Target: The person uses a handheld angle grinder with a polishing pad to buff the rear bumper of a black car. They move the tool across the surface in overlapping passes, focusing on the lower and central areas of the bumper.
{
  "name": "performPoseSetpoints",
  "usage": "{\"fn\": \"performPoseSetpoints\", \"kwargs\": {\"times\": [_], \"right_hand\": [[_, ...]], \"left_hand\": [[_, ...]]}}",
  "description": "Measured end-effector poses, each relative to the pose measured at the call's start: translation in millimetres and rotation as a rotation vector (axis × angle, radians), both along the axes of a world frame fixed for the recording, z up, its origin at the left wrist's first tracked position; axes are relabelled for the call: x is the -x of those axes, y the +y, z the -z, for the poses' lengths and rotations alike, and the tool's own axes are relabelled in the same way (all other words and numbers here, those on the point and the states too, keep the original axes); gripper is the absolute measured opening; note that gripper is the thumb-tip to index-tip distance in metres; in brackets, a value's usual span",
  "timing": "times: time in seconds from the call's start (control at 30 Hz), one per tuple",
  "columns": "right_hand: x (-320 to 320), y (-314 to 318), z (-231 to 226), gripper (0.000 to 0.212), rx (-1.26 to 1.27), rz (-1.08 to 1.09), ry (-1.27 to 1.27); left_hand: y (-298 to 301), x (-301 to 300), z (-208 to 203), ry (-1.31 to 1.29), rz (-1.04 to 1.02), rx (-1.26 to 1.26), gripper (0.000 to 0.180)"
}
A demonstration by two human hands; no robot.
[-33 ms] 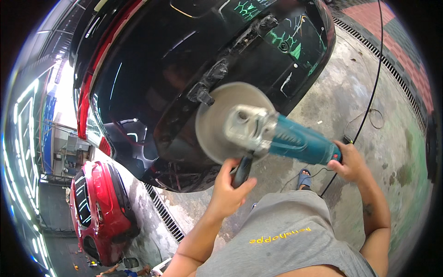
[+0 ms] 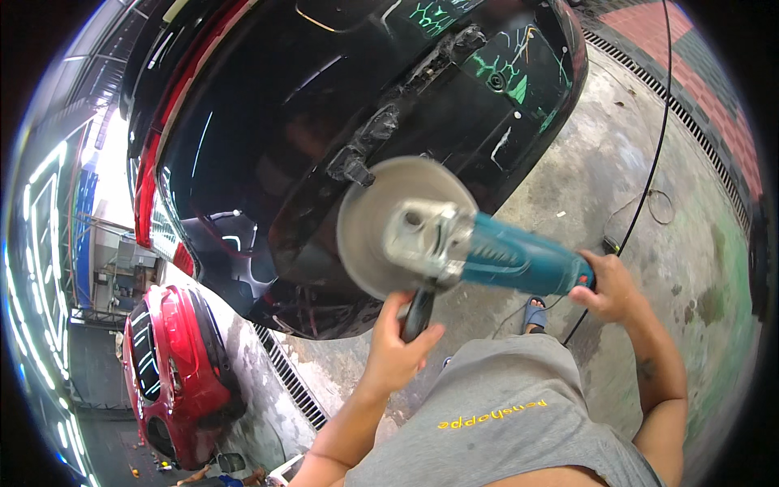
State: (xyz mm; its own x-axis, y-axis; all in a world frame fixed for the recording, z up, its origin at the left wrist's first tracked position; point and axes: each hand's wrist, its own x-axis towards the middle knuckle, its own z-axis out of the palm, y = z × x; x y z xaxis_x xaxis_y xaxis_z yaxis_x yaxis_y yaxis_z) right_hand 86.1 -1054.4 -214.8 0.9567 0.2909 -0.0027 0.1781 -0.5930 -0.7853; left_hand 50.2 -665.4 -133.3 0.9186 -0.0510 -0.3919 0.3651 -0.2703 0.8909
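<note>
Probably heavy and rigid, the polisher (image 2: 519, 254) spans the left hand (image 2: 396, 347), fingers curled round its handle (image 2: 419, 312), and the right hand (image 2: 614, 290), fingers wrapped round its rear (image 2: 574, 273), seemingly the best holds.

Facility type: vehicle body workshop. Indications: a black car (image 2: 243, 162) occupies 11 o'clock; a red car (image 2: 182, 341) stands at 8 o'clock. A teal power tool (image 2: 523, 258) with a broad round disc is positioned at centre, near the black bodywork. Bright strip lights (image 2: 32, 169) line the 9 o'clock edge. The stained concrete floor (image 2: 690, 219) at 3 o'clock is bordered by a slotted drain (image 2: 718, 150) at 2 o'clock.
</note>
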Motion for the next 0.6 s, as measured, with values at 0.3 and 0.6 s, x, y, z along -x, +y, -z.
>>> {"fn": "performPoseSetpoints", "kwargs": {"times": [0.3, 0.6], "right_hand": [[7, -6, 9, 0.098, -0.051, 0.092, 0.036], [32, 10, 34, 0.092, -0.174, 0.162, 0.031]], "left_hand": [[-4, -7, 3, -0.031, 0.044, 0.091, 0.057], [-1, -23, -12, 0.011, 0.098, 0.097, 0.055]]}}
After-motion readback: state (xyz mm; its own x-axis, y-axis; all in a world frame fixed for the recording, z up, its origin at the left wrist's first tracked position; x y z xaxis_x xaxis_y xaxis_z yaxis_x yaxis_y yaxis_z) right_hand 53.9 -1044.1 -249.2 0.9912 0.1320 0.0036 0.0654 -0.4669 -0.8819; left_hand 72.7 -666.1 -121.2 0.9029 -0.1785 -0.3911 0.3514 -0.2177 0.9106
